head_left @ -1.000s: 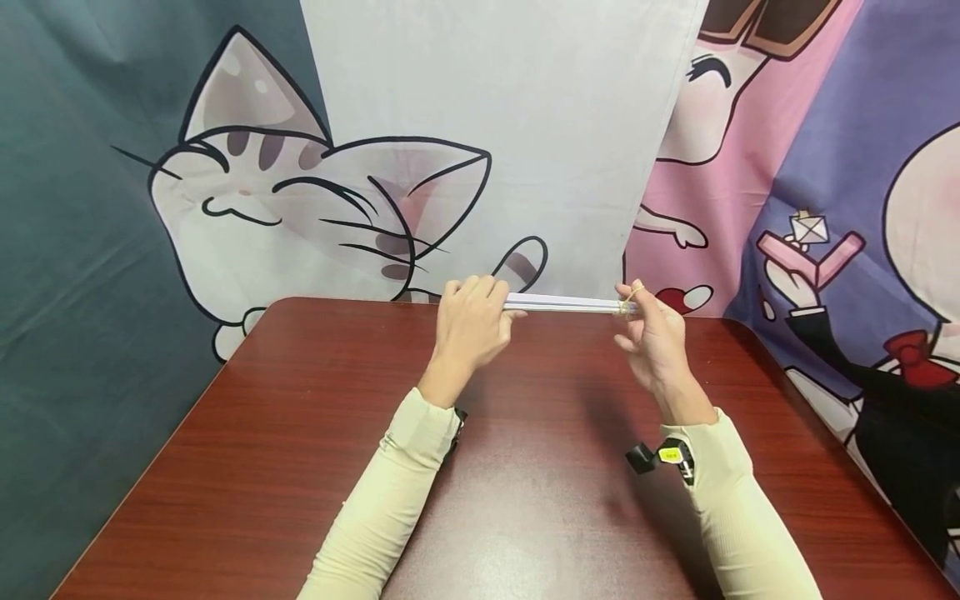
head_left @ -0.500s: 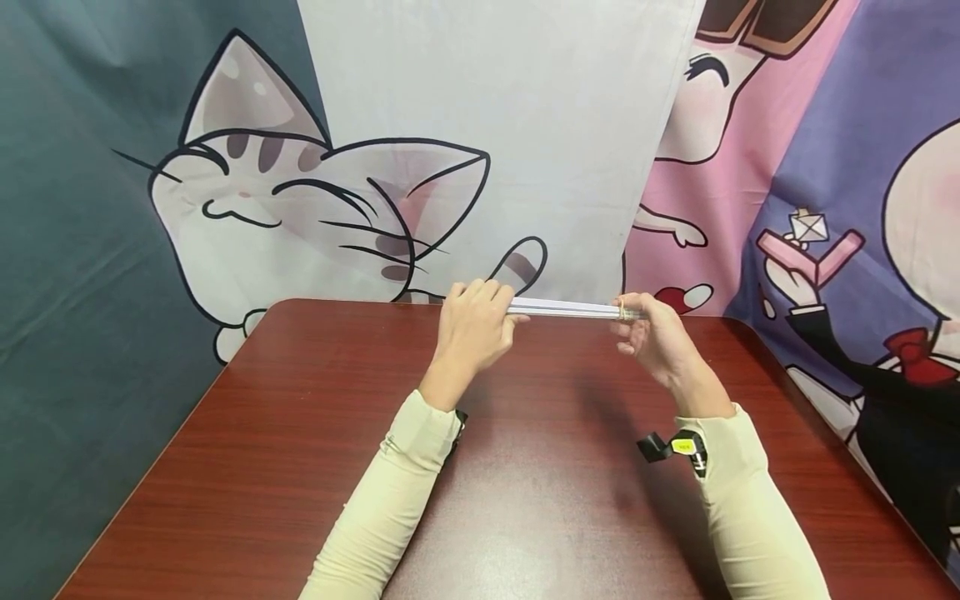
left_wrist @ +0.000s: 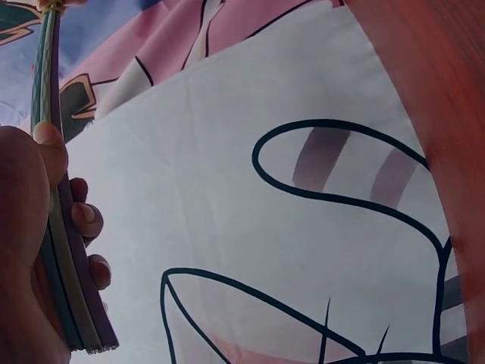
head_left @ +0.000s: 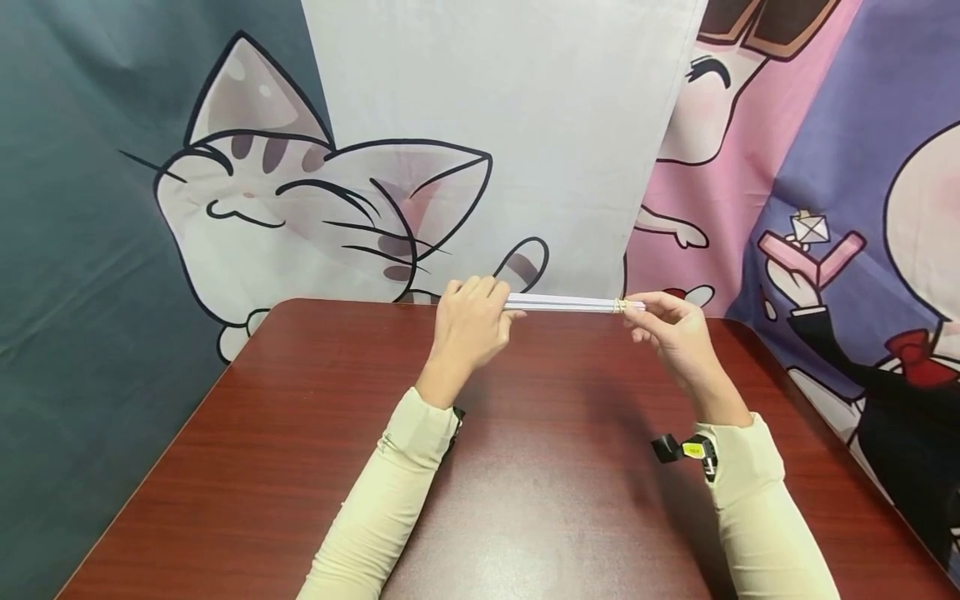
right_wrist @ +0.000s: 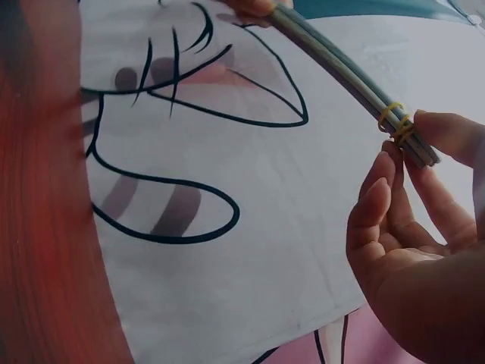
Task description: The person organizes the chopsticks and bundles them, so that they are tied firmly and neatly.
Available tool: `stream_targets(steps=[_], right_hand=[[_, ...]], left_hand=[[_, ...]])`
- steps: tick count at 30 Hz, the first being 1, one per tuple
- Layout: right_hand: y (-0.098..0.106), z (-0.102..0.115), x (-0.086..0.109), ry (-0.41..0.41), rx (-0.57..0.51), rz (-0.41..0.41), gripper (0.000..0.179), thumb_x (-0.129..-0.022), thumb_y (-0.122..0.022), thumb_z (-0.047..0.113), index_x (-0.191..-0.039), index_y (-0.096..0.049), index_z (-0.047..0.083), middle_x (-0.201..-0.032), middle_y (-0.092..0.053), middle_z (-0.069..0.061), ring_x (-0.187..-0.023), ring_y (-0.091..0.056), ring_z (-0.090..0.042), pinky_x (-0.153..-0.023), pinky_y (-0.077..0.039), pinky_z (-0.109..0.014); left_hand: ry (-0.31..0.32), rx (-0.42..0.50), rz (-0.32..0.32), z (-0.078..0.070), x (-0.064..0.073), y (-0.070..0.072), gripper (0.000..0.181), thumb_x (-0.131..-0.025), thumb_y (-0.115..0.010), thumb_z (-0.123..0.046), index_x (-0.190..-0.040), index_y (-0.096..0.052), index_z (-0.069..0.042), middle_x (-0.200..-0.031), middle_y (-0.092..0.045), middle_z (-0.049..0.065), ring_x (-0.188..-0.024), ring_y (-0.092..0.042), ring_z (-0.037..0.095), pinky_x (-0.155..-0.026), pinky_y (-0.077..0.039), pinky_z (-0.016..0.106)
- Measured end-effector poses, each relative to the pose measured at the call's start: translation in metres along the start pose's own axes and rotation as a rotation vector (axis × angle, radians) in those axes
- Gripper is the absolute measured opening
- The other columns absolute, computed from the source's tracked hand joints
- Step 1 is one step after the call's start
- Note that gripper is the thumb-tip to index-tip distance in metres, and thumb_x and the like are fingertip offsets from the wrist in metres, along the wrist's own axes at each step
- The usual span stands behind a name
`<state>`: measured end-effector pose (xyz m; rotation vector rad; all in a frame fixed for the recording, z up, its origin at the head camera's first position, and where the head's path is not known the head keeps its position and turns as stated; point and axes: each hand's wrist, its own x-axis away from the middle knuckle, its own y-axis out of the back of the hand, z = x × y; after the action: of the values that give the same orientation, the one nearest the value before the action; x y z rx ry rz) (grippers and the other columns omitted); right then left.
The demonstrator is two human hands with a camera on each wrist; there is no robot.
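A bundle of thin pale straws (head_left: 566, 304) is held level above the far edge of the table. My left hand (head_left: 471, 323) grips its left end, fingers curled round it; the left wrist view shows the straws (left_wrist: 64, 258) running through my fist. My right hand (head_left: 671, 327) pinches the right end between fingertips, just past a yellow rubber band (head_left: 619, 306). In the right wrist view the band (right_wrist: 395, 121) is wound round the straws (right_wrist: 341, 64) next to my fingertips (right_wrist: 424, 125).
A dark red wooden table (head_left: 525, 500) lies under both arms. Behind it hangs a cloth backdrop with a cartoon cat (head_left: 300, 208) and pink and purple cartoon figures (head_left: 810, 250). Black wrist straps (head_left: 686, 450) sit at my cuffs.
My right hand has shifted right, from working the band with spread fingers to pinching the bundle's tip. The band now sits wound on the straws. My left hand barely moved.
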<state>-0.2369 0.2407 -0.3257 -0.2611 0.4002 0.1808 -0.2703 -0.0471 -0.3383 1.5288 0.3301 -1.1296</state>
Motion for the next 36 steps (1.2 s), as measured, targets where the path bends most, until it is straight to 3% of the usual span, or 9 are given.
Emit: stream_targets(steps=[3, 6, 11, 19, 24, 27, 31, 36], right_hand=[[-0.001, -0.001, -0.002, 0.069, 0.056, -0.006, 0.014, -0.087, -0.063, -0.013, -0.098, -0.072, -0.007, -0.081, -0.072, -0.007, -0.065, -0.064, -0.012, -0.057, -0.051, -0.020], [0.000, 0.000, -0.002, 0.119, 0.181, -0.035, 0.013, -0.085, -0.069, -0.010, -0.097, -0.072, -0.009, -0.078, -0.072, -0.004, -0.061, -0.061, -0.012, -0.056, -0.050, -0.020], [0.001, 0.006, -0.001, 0.136, 0.411, -0.081, 0.019, -0.079, -0.077, -0.005, -0.097, -0.073, -0.008, -0.078, -0.073, 0.002, -0.064, -0.064, -0.007, -0.059, -0.050, -0.019], [-0.002, 0.016, 0.000, 0.162, 0.631, -0.037, 0.021, -0.072, -0.080, -0.012, -0.091, -0.072, -0.014, -0.079, -0.072, 0.001, -0.064, -0.059, -0.002, -0.053, -0.045, -0.015], [-0.013, 0.014, 0.001, 0.164, 0.828, 0.022, 0.027, -0.068, -0.088, -0.002, -0.093, -0.078, 0.000, -0.085, -0.074, -0.009, -0.068, -0.059, -0.004, -0.056, -0.046, -0.016], [-0.017, 0.015, -0.002, 0.108, 0.850, 0.081, 0.033, -0.068, -0.090, 0.008, -0.099, -0.079, 0.005, -0.090, -0.074, -0.008, -0.070, -0.061, -0.006, -0.058, -0.048, -0.018], [-0.007, 0.022, -0.002, 0.066, 0.772, 0.112, 0.039, -0.071, -0.086, 0.002, -0.109, -0.075, 0.000, -0.094, -0.074, -0.002, -0.071, -0.065, -0.005, -0.062, -0.052, -0.019], [-0.003, 0.037, 0.004, 0.142, 0.678, 0.109, 0.026, -0.073, -0.077, -0.014, -0.098, -0.072, -0.011, -0.086, -0.072, -0.003, -0.068, -0.063, -0.005, -0.060, -0.051, -0.017]], left_hand=[[-0.002, -0.003, 0.012, 0.000, -0.001, 0.002, 0.028, -0.090, -0.058, -0.039, -0.083, -0.056, -0.012, -0.076, -0.055, 0.003, -0.078, -0.056, 0.022, -0.072, -0.040, 0.037], [-0.004, -0.008, 0.028, 0.000, -0.001, 0.004, 0.029, -0.091, -0.057, -0.040, -0.083, -0.055, -0.011, -0.077, -0.055, 0.003, -0.079, -0.056, 0.022, -0.073, -0.040, 0.037], [-0.009, -0.015, 0.036, -0.002, -0.002, 0.005, 0.025, -0.089, -0.059, -0.036, -0.084, -0.056, -0.012, -0.078, -0.056, 0.003, -0.079, -0.056, 0.022, -0.073, -0.040, 0.037], [-0.026, -0.080, 0.056, -0.011, -0.004, 0.007, 0.019, -0.082, -0.064, -0.032, -0.087, -0.059, -0.014, -0.082, -0.059, 0.001, -0.082, -0.058, 0.021, -0.073, -0.041, 0.036], [-0.070, -0.094, 0.070, -0.019, -0.004, 0.005, 0.024, -0.086, -0.063, -0.039, -0.087, -0.060, -0.015, -0.082, -0.059, 0.000, -0.083, -0.059, 0.020, -0.075, -0.042, 0.035], [-0.076, -0.085, 0.081, -0.022, -0.003, 0.005, 0.028, -0.087, -0.062, -0.044, -0.087, -0.059, -0.015, -0.082, -0.058, -0.001, -0.083, -0.058, 0.020, -0.074, -0.042, 0.034], [-0.053, -0.072, 0.077, -0.019, -0.003, 0.006, 0.026, -0.087, -0.062, -0.040, -0.089, -0.058, -0.015, -0.081, -0.057, 0.000, -0.083, -0.058, 0.020, -0.073, -0.042, 0.034], [-0.051, -0.045, 0.059, -0.014, -0.002, 0.006, 0.021, -0.085, -0.063, -0.033, -0.088, -0.058, -0.013, -0.080, -0.057, 0.001, -0.079, -0.057, 0.021, -0.072, -0.041, 0.035]])
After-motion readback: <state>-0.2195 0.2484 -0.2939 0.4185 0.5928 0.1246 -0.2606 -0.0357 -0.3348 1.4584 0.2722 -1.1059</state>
